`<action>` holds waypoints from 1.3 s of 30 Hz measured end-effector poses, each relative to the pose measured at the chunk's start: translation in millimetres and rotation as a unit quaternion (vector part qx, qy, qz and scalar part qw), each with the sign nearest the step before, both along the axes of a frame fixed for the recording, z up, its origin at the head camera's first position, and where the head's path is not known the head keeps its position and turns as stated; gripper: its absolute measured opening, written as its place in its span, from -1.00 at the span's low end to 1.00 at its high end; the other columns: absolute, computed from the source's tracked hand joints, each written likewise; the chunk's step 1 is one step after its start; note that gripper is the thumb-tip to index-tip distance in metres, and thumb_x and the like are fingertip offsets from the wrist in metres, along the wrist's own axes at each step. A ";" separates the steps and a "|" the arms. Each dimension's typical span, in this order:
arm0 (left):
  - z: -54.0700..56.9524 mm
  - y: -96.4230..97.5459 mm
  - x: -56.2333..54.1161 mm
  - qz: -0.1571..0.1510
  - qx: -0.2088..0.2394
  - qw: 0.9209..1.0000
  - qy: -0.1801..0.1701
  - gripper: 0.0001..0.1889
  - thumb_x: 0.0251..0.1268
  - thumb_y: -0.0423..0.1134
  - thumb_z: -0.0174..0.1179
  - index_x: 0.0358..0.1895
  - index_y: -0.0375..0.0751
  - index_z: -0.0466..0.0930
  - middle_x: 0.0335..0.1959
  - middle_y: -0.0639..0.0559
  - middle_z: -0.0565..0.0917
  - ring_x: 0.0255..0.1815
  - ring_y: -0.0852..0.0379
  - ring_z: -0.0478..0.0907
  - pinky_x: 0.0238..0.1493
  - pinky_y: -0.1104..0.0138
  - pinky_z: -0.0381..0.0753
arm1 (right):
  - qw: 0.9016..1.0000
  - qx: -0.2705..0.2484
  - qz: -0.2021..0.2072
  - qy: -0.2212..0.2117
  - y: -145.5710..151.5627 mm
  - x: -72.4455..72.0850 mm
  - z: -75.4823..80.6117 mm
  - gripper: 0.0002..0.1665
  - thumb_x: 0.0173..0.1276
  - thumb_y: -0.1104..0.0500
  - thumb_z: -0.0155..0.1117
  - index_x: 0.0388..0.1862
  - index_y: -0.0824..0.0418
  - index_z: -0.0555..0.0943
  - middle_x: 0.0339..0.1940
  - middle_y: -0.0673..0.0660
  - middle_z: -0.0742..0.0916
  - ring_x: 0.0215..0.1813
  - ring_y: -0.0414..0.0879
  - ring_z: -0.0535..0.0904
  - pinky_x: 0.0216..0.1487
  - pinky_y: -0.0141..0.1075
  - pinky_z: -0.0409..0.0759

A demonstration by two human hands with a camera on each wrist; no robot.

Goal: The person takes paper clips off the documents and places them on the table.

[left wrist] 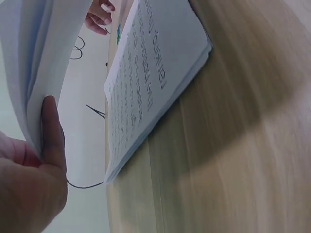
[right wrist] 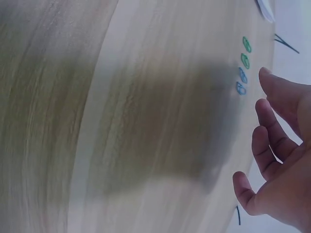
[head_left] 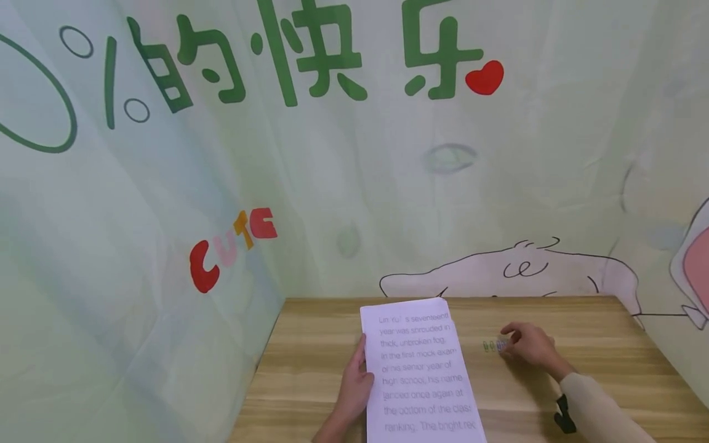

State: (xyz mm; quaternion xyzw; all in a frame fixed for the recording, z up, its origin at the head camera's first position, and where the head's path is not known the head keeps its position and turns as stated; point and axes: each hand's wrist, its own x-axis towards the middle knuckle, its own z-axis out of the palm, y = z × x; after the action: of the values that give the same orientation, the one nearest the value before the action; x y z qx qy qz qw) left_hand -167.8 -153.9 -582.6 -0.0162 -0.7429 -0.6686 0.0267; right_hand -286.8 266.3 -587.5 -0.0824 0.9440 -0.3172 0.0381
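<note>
My left hand (head_left: 354, 384) pinches a sheaf of white paper sheets (head_left: 415, 369) by its left edge, and large English print covers the top page. In the left wrist view the held sheets (left wrist: 48, 58) rise off the table, while another printed stack (left wrist: 160, 63) lies flat on the wood. My right hand (head_left: 532, 346) hovers beside a row of several paper clips (head_left: 487, 346), its fingers loosely bent with nothing between them. Green and blue clips (right wrist: 245, 60) lie apart from the fingertips in the right wrist view.
The wooden table (head_left: 310, 344) meets a pale green printed curtain (head_left: 354, 184) at its back and left edges. A dark strap (head_left: 564, 415) hangs under the right sleeve (head_left: 600, 406).
</note>
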 end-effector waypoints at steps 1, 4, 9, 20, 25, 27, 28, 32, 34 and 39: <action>-0.5 -2.3 -0.9 -0.002 -0.004 1.000 0.002 -0.05 0.26 -0.69 -0.07 0.75 -0.18 -0.06 0.44 -0.47 0.43 -0.06 -0.08 0.74 -0.21 0.35 0.76 | 1.000 0.002 0.000 0.005 1.0 0.9 1.9 -0.53 0.17 0.20 0.58 0.07 0.28 0.73 -0.24 0.07 0.79 -0.19 -0.02 0.63 -0.09 0.06 0.33; -1.1 -9.2 -2.7 -0.001 -0.017 1.000 0.007 -0.06 0.26 -0.69 -0.07 0.75 -0.19 -0.06 0.45 -0.47 0.42 0.01 -0.10 0.72 -0.16 0.37 0.75 | 1.000 0.008 0.003 0.009 3.4 2.6 6.9 -0.55 0.20 0.22 0.54 0.09 0.29 0.72 -0.26 0.06 0.78 -0.21 -0.04 0.61 -0.10 0.04 0.29; -3.7 -20.6 -4.1 0.008 -0.028 0.999 0.015 -0.06 0.22 -0.70 -0.07 0.73 -0.22 -0.03 0.50 -0.49 0.39 0.12 -0.17 0.70 -0.13 0.38 0.75 | 1.000 0.016 0.007 0.011 5.9 6.0 8.3 -0.59 0.29 0.21 0.48 0.10 0.29 0.72 -0.25 0.05 0.78 -0.22 -0.06 0.59 -0.08 0.06 0.27; -5.2 -37.4 -8.5 0.022 -0.053 0.998 0.008 -0.10 0.24 -0.66 -0.03 0.71 -0.18 0.09 0.56 -0.40 0.39 0.37 -0.31 0.57 -0.02 0.38 0.74 | 0.995 0.066 0.016 0.068 11.6 13.9 0.3 -0.58 0.45 -0.04 0.40 0.06 0.25 0.73 -0.31 0.01 0.76 -0.21 -0.04 0.58 0.00 0.28 0.32; -7.7 -49.3 -8.8 0.040 -0.061 0.997 0.003 -0.12 0.24 -0.67 -0.02 0.69 -0.17 0.16 0.59 -0.34 0.36 0.45 -0.33 0.50 0.10 0.32 0.72 | 0.991 0.082 0.018 0.102 9.1 15.9 1.2 -0.57 0.42 -0.05 0.44 0.06 0.24 0.74 -0.33 -0.01 0.74 -0.11 0.09 0.59 0.06 0.39 0.30; -8.7 -55.2 -9.1 0.046 -0.069 0.997 0.006 -0.14 0.24 -0.67 -0.02 0.68 -0.20 0.18 0.62 -0.30 0.33 0.51 -0.33 0.44 0.15 0.31 0.70 | 0.990 0.086 0.017 0.109 7.8 17.2 2.6 -0.58 0.41 -0.04 0.45 0.07 0.23 0.74 -0.32 -0.01 0.75 -0.06 0.14 0.60 0.07 0.39 0.29; -9.6 -58.2 -9.3 0.048 -0.072 0.996 0.008 -0.14 0.24 -0.68 -0.02 0.67 -0.22 0.19 0.63 -0.29 0.30 0.53 -0.33 0.41 0.18 0.31 0.69 | 0.990 0.088 0.016 0.112 7.4 17.9 3.3 -0.58 0.41 -0.04 0.45 0.07 0.23 0.74 -0.31 0.00 0.75 -0.05 0.16 0.59 0.08 0.39 0.29; -11.9 -71.6 -9.3 0.059 -0.080 0.995 0.007 -0.15 0.24 -0.69 -0.03 0.66 -0.21 0.22 0.62 -0.29 0.32 0.53 -0.33 0.41 0.17 0.33 0.69 | 0.988 0.094 0.016 0.120 5.9 21.3 7.0 -0.57 0.40 -0.05 0.46 0.07 0.22 0.74 -0.26 0.07 0.77 -0.01 0.20 0.59 0.07 0.38 0.30; -12.7 -78.1 -9.0 0.065 -0.076 0.995 0.000 -0.14 0.24 -0.68 -0.03 0.67 -0.15 0.23 0.62 -0.27 0.33 0.53 -0.32 0.42 0.15 0.38 0.68 | 0.987 0.099 0.015 0.125 5.5 22.6 7.8 -0.56 0.40 -0.06 0.46 0.08 0.22 0.74 -0.23 0.10 0.78 0.01 0.22 0.58 0.08 0.38 0.30; -16.2 -93.3 -7.3 0.070 -0.061 0.996 -0.014 -0.15 0.27 -0.68 -0.04 0.66 -0.11 0.24 0.63 -0.24 0.33 0.51 -0.30 0.44 0.07 0.45 0.68 | 0.983 0.113 0.013 0.143 5.8 23.8 6.5 -0.53 0.39 -0.07 0.47 0.10 0.22 0.74 -0.17 0.16 0.80 0.06 0.26 0.58 0.09 0.39 0.30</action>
State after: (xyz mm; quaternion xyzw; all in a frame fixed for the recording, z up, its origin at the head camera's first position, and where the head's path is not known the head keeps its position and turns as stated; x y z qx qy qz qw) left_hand -175.1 -247.2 -598.8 0.0434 -0.7822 -0.6184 0.0622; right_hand -263.1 272.0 -581.0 -0.1343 0.9682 -0.1933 -0.0842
